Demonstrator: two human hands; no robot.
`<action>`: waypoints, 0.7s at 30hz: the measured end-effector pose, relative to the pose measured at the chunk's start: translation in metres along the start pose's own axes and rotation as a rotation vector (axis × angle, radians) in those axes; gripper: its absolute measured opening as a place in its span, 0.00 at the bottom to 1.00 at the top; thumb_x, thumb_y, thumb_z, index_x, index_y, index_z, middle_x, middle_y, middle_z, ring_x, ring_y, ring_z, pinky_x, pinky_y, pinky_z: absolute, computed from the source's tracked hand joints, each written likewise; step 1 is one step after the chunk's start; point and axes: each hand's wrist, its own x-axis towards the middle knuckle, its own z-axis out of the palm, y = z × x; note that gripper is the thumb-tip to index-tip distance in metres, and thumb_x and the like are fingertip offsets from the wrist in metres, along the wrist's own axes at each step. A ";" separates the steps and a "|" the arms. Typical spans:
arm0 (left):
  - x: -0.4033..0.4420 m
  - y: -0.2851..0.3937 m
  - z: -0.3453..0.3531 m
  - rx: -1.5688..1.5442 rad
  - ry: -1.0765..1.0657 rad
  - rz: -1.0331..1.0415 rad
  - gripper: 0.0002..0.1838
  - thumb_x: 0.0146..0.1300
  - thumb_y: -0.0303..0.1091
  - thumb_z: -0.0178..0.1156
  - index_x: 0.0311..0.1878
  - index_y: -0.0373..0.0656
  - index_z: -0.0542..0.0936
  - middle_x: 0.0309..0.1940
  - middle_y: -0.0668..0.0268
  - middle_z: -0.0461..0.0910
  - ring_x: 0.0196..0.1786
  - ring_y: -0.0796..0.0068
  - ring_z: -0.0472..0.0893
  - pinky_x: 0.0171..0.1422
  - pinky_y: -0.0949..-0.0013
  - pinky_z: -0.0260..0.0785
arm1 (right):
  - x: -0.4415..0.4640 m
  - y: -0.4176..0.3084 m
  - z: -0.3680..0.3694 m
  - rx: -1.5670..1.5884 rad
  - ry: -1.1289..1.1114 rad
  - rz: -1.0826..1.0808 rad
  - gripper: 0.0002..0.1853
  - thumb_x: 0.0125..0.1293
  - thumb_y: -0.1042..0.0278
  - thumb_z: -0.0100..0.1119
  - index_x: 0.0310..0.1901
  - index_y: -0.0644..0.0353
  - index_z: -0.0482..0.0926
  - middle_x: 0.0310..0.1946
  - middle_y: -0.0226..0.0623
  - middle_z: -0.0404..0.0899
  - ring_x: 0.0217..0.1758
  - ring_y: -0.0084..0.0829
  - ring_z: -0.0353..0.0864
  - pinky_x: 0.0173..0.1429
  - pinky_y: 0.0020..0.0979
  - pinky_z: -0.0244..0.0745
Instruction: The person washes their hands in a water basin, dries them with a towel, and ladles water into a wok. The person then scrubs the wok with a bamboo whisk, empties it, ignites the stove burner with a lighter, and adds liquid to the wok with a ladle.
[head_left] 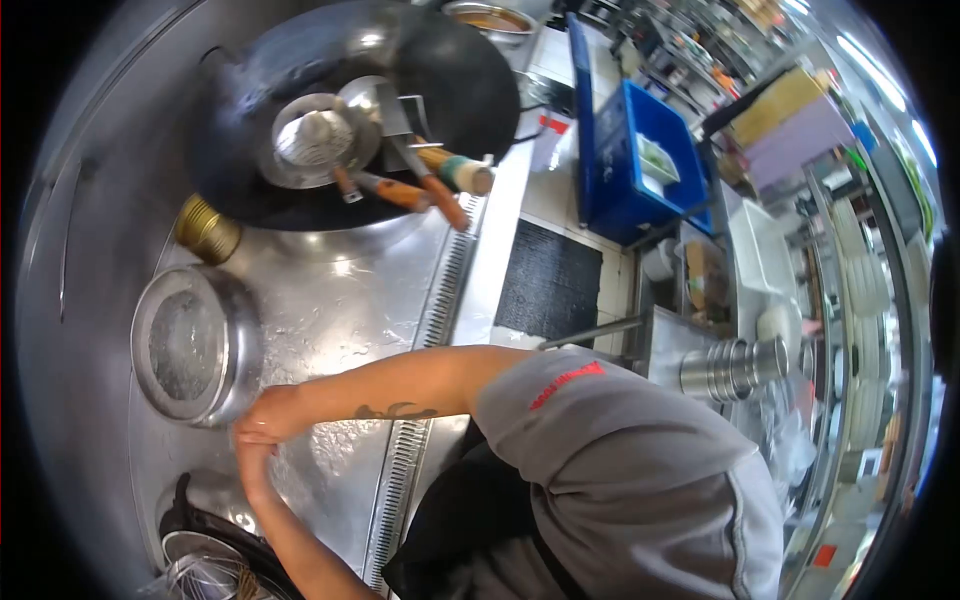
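My right hand (272,412) comes in from the right below a steel pot (185,345) with a round, cloudy top. Its fingers are closed, and what lies within them is hidden. Just under it, my left hand (254,450) touches it at the end of the lower forearm; its fingers are mostly covered. Both hands are over the wet steel counter (330,470), close to the pot's lower right edge. A large black wok (450,90) at the top holds a strainer (312,140), a ladle and other handled tools.
A gold-coloured can (207,230) lies between wok and pot. A dark pan and a whisk (205,578) are at the bottom left. A slotted drain (402,465) runs along the counter. Rightward stand a blue bin (615,165), stacked steel containers (735,368) and shelves.
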 end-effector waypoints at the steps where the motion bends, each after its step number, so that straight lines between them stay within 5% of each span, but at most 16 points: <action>1: -0.006 0.026 0.011 0.112 -0.120 -0.091 0.16 0.58 0.33 0.68 0.46 0.34 0.82 0.49 0.52 0.83 0.50 0.70 0.83 0.54 0.65 0.75 | -0.031 0.028 0.007 -0.055 -0.125 0.079 0.19 0.72 0.50 0.51 0.40 0.59 0.81 0.38 0.54 0.82 0.44 0.54 0.83 0.49 0.50 0.78; 2: -0.020 0.058 0.031 0.338 -0.214 -0.179 0.15 0.57 0.33 0.68 0.45 0.34 0.83 0.52 0.51 0.82 0.52 0.74 0.82 0.56 0.67 0.75 | -0.058 0.074 0.033 -0.260 -0.208 0.094 0.17 0.70 0.52 0.54 0.40 0.59 0.82 0.40 0.53 0.82 0.45 0.53 0.83 0.49 0.50 0.78; 3: -0.016 0.023 0.046 0.456 -0.120 0.098 0.19 0.57 0.35 0.68 0.50 0.35 0.82 0.53 0.50 0.82 0.54 0.71 0.82 0.57 0.64 0.74 | -0.076 0.105 0.045 -0.469 -0.294 0.113 0.16 0.68 0.53 0.58 0.40 0.59 0.82 0.43 0.53 0.82 0.46 0.53 0.83 0.50 0.50 0.78; 4: -0.006 -0.010 0.060 0.574 -0.027 0.377 0.23 0.58 0.37 0.68 0.55 0.36 0.82 0.55 0.49 0.81 0.56 0.68 0.81 0.59 0.61 0.74 | -0.089 0.102 0.022 -0.360 -0.229 0.164 0.15 0.66 0.54 0.59 0.41 0.59 0.82 0.43 0.53 0.82 0.47 0.53 0.83 0.51 0.50 0.78; 7: -0.028 0.070 0.098 -0.240 -0.119 -0.069 0.31 0.56 0.39 0.70 0.63 0.38 0.77 0.60 0.46 0.78 0.61 0.52 0.79 0.65 0.49 0.71 | -0.162 0.097 -0.043 -0.043 0.065 0.269 0.16 0.62 0.56 0.64 0.44 0.60 0.83 0.46 0.52 0.82 0.50 0.53 0.82 0.53 0.50 0.77; 8: -0.022 0.068 0.109 0.190 -0.039 -0.006 0.32 0.57 0.40 0.70 0.65 0.38 0.76 0.62 0.46 0.77 0.62 0.49 0.79 0.66 0.48 0.70 | -0.185 0.106 -0.055 0.042 0.250 0.278 0.17 0.61 0.56 0.64 0.44 0.61 0.83 0.46 0.51 0.82 0.51 0.53 0.81 0.54 0.50 0.77; 9: -0.015 0.054 0.123 0.618 0.046 0.075 0.34 0.57 0.40 0.70 0.66 0.38 0.74 0.64 0.46 0.76 0.62 0.46 0.78 0.67 0.46 0.69 | -0.216 0.101 -0.072 -0.248 0.305 0.421 0.18 0.61 0.56 0.64 0.45 0.63 0.82 0.43 0.51 0.82 0.50 0.53 0.82 0.54 0.50 0.76; 10: -0.009 0.043 0.134 1.046 0.143 0.167 0.35 0.58 0.41 0.70 0.68 0.38 0.73 0.65 0.46 0.75 0.63 0.43 0.77 0.67 0.45 0.68 | -0.242 0.112 -0.082 -0.216 0.255 0.436 0.18 0.61 0.57 0.64 0.45 0.63 0.82 0.43 0.51 0.83 0.50 0.52 0.82 0.54 0.49 0.76; 11: -0.007 0.047 0.148 1.163 0.135 0.228 0.36 0.60 0.44 0.70 0.68 0.36 0.73 0.63 0.43 0.76 0.61 0.46 0.79 0.66 0.51 0.70 | -0.269 0.131 -0.090 -0.187 0.209 0.448 0.19 0.62 0.57 0.64 0.46 0.64 0.82 0.42 0.51 0.83 0.49 0.52 0.83 0.54 0.49 0.76; 14: 0.010 0.114 0.207 0.517 -0.104 0.230 0.35 0.62 0.44 0.70 0.67 0.34 0.74 0.61 0.44 0.78 0.59 0.49 0.80 0.62 0.59 0.72 | -0.360 0.156 -0.122 0.084 0.337 0.453 0.18 0.62 0.59 0.63 0.47 0.63 0.82 0.42 0.50 0.85 0.48 0.50 0.85 0.53 0.46 0.78; 15: 0.007 0.141 0.227 0.488 -0.174 0.247 0.34 0.62 0.44 0.70 0.67 0.34 0.74 0.60 0.44 0.79 0.59 0.50 0.80 0.61 0.60 0.73 | -0.389 0.174 -0.127 0.085 0.360 0.469 0.17 0.61 0.58 0.64 0.46 0.62 0.82 0.42 0.49 0.85 0.48 0.49 0.85 0.53 0.45 0.79; 17: 0.003 0.202 0.272 0.428 -0.302 0.282 0.33 0.62 0.44 0.70 0.66 0.33 0.75 0.58 0.45 0.80 0.58 0.51 0.81 0.60 0.62 0.74 | -0.458 0.150 -0.156 -0.136 0.240 0.915 0.18 0.61 0.57 0.65 0.46 0.62 0.82 0.42 0.49 0.85 0.48 0.49 0.85 0.51 0.45 0.80; 21: 0.016 0.316 0.360 0.406 -0.509 0.453 0.31 0.66 0.41 0.67 0.67 0.34 0.74 0.60 0.49 0.80 0.58 0.57 0.81 0.59 0.62 0.74 | -0.551 0.168 -0.193 -0.141 0.382 0.980 0.18 0.61 0.57 0.65 0.45 0.63 0.82 0.42 0.50 0.85 0.47 0.50 0.85 0.51 0.45 0.79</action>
